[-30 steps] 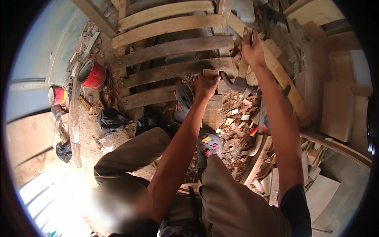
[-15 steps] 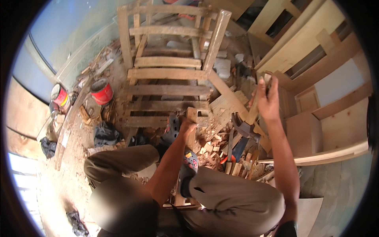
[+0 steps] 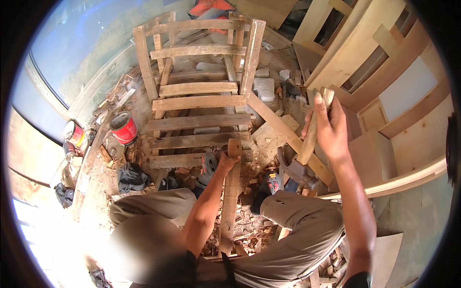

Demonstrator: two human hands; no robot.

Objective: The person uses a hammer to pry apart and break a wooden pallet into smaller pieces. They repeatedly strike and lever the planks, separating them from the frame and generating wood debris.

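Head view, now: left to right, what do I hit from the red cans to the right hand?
Smaller red can → larger red can → left hand gripping a plank → right shoe → right hand gripping a hammer.

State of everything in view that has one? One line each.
Left hand: gripping board
Board: held near its far end
Right hand: closed around hammer
Hammer: held by its handle
Slatted frame: gaps between slats
Larger red can: upright, open
Black bag: crumpled
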